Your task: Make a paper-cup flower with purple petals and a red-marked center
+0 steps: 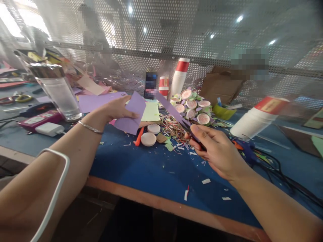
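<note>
My left hand, with a metal bangle at the wrist, is closed on a sheet of purple paper, which is raised above the blue table. My right hand grips dark scissors, their blades pointing up and left. A narrow purple paper strip stretches up and left from the blades; I cannot tell whether the blades or my fingers hold it. Two small white paper cup pieces lie between my hands, beside an orange tool. Behind the scissors sits a cluster of round cup pieces with coloured paper.
Stacks of paper cups stand at the back, and another stack is at the right. A glass of water and a pink device are at the left. A glue gun with cables lies right. Paper scraps cover the middle.
</note>
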The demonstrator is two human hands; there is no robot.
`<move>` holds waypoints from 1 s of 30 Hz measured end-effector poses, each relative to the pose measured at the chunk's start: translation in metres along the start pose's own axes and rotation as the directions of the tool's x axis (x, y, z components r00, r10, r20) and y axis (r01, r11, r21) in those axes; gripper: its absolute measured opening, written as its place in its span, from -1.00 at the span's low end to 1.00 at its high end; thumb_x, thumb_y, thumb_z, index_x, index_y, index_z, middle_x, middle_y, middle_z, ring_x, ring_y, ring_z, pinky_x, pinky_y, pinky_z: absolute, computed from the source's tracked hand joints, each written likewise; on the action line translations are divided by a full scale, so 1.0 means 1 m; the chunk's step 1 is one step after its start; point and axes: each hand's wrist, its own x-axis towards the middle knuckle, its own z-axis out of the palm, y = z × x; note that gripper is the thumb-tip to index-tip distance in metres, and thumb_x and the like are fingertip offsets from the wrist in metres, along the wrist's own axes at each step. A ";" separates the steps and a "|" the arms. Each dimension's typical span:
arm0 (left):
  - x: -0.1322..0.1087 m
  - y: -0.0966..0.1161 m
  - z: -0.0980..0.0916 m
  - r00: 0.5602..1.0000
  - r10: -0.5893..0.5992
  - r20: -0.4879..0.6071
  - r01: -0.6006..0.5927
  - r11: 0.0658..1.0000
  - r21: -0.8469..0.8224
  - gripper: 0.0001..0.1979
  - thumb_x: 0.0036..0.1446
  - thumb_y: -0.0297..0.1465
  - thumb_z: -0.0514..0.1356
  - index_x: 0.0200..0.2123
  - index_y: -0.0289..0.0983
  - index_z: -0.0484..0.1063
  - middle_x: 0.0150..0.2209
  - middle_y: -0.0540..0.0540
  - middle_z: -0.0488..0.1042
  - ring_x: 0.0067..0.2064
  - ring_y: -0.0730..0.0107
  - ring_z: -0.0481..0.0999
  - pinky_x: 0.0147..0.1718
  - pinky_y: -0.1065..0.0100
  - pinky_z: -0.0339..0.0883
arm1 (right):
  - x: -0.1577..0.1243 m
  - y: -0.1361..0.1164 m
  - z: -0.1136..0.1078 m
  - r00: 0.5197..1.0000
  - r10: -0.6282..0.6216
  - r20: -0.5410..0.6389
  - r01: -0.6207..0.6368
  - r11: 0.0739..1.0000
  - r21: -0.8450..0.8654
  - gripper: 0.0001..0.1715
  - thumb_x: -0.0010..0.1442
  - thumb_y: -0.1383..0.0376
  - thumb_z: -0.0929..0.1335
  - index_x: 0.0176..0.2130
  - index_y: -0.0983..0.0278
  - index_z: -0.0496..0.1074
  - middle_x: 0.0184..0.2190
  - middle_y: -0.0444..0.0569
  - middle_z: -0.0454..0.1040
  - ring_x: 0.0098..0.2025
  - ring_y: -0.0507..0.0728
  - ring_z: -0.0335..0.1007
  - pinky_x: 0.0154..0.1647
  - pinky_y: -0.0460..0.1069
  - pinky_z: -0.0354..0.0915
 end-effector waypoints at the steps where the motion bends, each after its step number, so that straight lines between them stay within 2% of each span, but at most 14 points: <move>1: 0.000 0.001 -0.002 1.000 -0.014 0.000 0.014 0.999 0.047 -0.30 -0.56 -0.66 0.56 -0.17 -0.36 0.58 -0.38 -0.05 0.53 -0.16 0.15 0.47 -0.22 0.41 0.23 | 0.000 0.000 0.001 1.000 0.016 0.005 -0.016 1.000 -0.007 -0.47 0.24 -0.15 0.41 -0.39 0.25 0.44 -0.62 -0.24 0.17 -0.63 -0.09 -0.12 -0.65 -0.07 -0.24; 3: -0.002 0.006 -0.004 0.999 -0.014 -0.041 0.020 0.988 0.152 -0.28 -0.50 -0.62 0.57 -0.11 -0.34 0.57 -0.36 0.03 0.51 -0.12 0.26 0.46 -0.21 0.51 0.21 | 0.001 0.000 0.002 0.999 0.034 0.007 -0.034 0.999 -0.019 -0.45 0.22 -0.16 0.42 -0.40 0.26 0.45 -0.62 -0.25 0.17 -0.63 -0.09 -0.13 -0.65 -0.07 -0.24; 5: -0.008 0.014 -0.002 0.997 0.026 -0.077 -0.009 0.978 0.210 -0.44 -0.29 -0.53 0.55 -0.12 -0.33 0.57 -0.34 0.08 0.50 -0.09 0.38 0.44 -0.20 0.60 0.18 | 0.001 0.000 0.003 0.999 0.039 0.014 -0.039 0.999 -0.029 -0.44 0.21 -0.17 0.42 -0.39 0.27 0.46 -0.62 -0.25 0.17 -0.62 -0.09 -0.12 -0.65 -0.07 -0.23; 6: -0.013 0.018 0.002 0.998 0.054 -0.044 -0.043 0.975 0.219 -0.56 -0.13 -0.44 0.51 -0.11 -0.32 0.58 -0.30 0.08 0.52 -0.11 0.43 0.43 -0.19 0.61 0.18 | 0.001 0.001 0.003 0.999 0.042 0.018 -0.042 0.999 -0.033 -0.44 0.22 -0.17 0.42 -0.39 0.27 0.46 -0.62 -0.25 0.17 -0.62 -0.08 -0.12 -0.65 -0.07 -0.23; 8: -0.024 0.026 0.015 0.985 0.060 0.160 -0.097 0.968 0.232 -0.69 0.03 -0.27 0.45 -0.20 -0.35 0.63 -0.33 0.01 0.57 -0.24 0.45 0.43 -0.24 0.54 0.22 | 0.002 0.002 0.003 0.998 0.052 0.020 -0.052 0.998 -0.041 -0.43 0.23 -0.17 0.41 -0.40 0.27 0.45 -0.61 -0.25 0.16 -0.61 -0.08 -0.11 -0.64 -0.07 -0.21; 9: -0.030 0.030 0.024 0.955 0.024 0.296 -0.088 0.975 0.204 -0.68 0.02 -0.22 0.45 -0.24 -0.35 0.65 -0.35 -0.06 0.60 -0.31 0.43 0.43 -0.31 0.48 0.24 | 0.003 0.003 0.003 0.998 0.059 0.019 -0.059 0.997 -0.043 -0.44 0.23 -0.17 0.41 -0.40 0.27 0.45 -0.61 -0.25 0.15 -0.60 -0.07 -0.10 -0.63 -0.07 -0.21; 11: -0.041 0.033 0.046 0.919 0.049 0.392 -0.060 0.998 0.016 -0.68 0.10 -0.15 0.39 -0.31 -0.33 0.66 -0.34 -0.18 0.63 -0.34 0.34 0.50 -0.34 0.38 0.31 | 0.004 0.005 0.003 0.998 0.067 0.014 -0.066 0.997 -0.045 -0.45 0.23 -0.16 0.41 -0.40 0.25 0.44 -0.60 -0.24 0.15 -0.58 -0.06 -0.08 -0.62 -0.07 -0.19; 14: -0.051 0.033 0.074 0.934 0.051 0.354 0.034 0.973 -0.230 -0.81 0.16 -0.29 0.35 -0.34 -0.32 0.64 -0.34 -0.21 0.64 -0.30 0.31 0.59 -0.23 0.30 0.42 | 0.004 0.007 0.003 0.998 0.065 0.005 -0.064 0.995 -0.082 -0.45 0.24 -0.18 0.39 -0.38 0.23 0.43 -0.58 -0.24 0.15 -0.57 -0.03 -0.04 -0.60 -0.07 -0.15; 16: -0.051 0.032 0.081 0.963 0.038 0.268 0.073 0.917 -0.393 -0.88 0.15 -0.36 0.35 -0.36 -0.32 0.60 -0.37 -0.16 0.63 -0.31 0.34 0.61 -0.21 0.30 0.45 | 0.004 0.007 0.002 0.999 0.043 0.005 -0.041 0.980 -0.196 -0.43 0.25 -0.21 0.36 -0.38 0.22 0.42 -0.59 -0.23 0.16 -0.58 -0.02 0.00 -0.59 -0.06 -0.08; 18: -0.046 0.031 0.080 0.992 0.013 0.129 0.055 0.858 -0.511 -0.94 0.14 -0.41 0.33 -0.37 -0.28 0.54 -0.38 -0.09 0.62 -0.35 0.40 0.60 -0.24 0.34 0.46 | 0.002 0.007 0.003 0.999 -0.017 0.042 0.032 0.919 -0.392 -0.44 0.27 -0.20 0.34 -0.37 0.21 0.42 -0.58 -0.21 0.24 -0.56 0.00 0.10 -0.55 -0.04 0.02; 21: -0.039 0.029 0.071 0.999 -0.034 0.017 0.038 0.834 -0.550 -0.94 0.13 -0.45 0.31 -0.39 -0.27 0.50 -0.42 -0.04 0.59 -0.43 0.46 0.54 -0.31 0.36 0.44 | -0.003 0.007 0.008 0.980 -0.081 0.183 0.185 0.712 -0.677 -0.50 0.31 -0.15 0.34 -0.30 0.21 0.45 -0.52 -0.14 0.41 -0.50 0.06 0.28 -0.46 -0.01 0.13; 24: -0.040 0.027 0.072 0.993 -0.088 0.084 0.120 0.833 -0.540 -0.92 0.10 -0.48 0.34 -0.41 -0.30 0.50 -0.48 -0.03 0.55 -0.47 0.52 0.48 -0.34 0.38 0.42 | -0.010 0.007 0.015 0.945 -0.104 0.310 0.319 0.503 -0.803 -0.49 0.36 -0.13 0.29 -0.25 0.24 0.47 -0.41 -0.03 0.51 -0.39 0.15 0.41 -0.36 0.05 0.23; 26: -0.044 0.026 0.078 0.988 -0.083 0.133 0.141 0.848 -0.512 -0.92 0.07 -0.47 0.37 -0.41 -0.31 0.53 -0.48 -0.03 0.54 -0.47 0.54 0.47 -0.36 0.41 0.41 | -0.014 0.006 0.017 0.921 -0.145 0.361 0.388 0.413 -0.824 -0.48 0.37 -0.12 0.28 -0.23 0.25 0.49 -0.30 0.05 0.54 -0.28 0.22 0.47 -0.27 0.10 0.30; 30: -0.052 0.027 0.088 0.982 -0.055 0.178 0.131 0.884 -0.448 -0.90 0.03 -0.43 0.42 -0.39 -0.31 0.58 -0.43 -0.07 0.59 -0.42 0.50 0.52 -0.42 0.47 0.37 | -0.015 0.007 0.013 0.912 -0.229 0.339 0.405 0.392 -0.826 -0.47 0.35 -0.13 0.30 -0.21 0.27 0.50 -0.25 0.09 0.55 -0.19 0.28 0.50 -0.20 0.16 0.35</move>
